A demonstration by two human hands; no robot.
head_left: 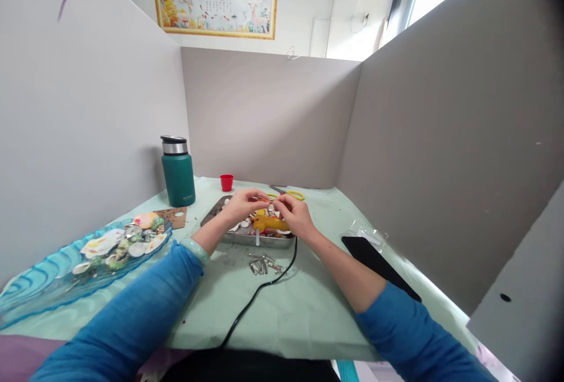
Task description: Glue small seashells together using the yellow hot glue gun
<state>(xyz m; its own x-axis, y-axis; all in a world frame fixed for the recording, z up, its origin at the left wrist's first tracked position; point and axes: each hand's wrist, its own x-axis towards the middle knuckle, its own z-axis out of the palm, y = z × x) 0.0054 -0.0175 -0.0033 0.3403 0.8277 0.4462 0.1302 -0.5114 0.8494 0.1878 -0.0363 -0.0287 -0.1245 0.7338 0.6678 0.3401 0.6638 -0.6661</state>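
Above a metal tray (247, 241), my left hand (244, 205) and my right hand (296, 215) come close together, fingertips nearly meeting. Both are closed in a pinch. A thin reddish-orange bit shows at the left fingertips, too small to name; what the right fingers hold is hidden. Under the hands, a yellow glue gun (273, 223) lies across the tray with its nozzle over the near rim. White shells and small colourful pieces fill the tray around it, partly covered by my hands.
A black cord (259, 289) runs to the table's front edge, past several metal clips (262, 264). Left are a blue dish (39, 279) of shells and a green bottle (178, 179). Behind stand a red cup (226, 183) and yellow-handled scissors (296, 195). A black flat piece (379, 267) lies right.
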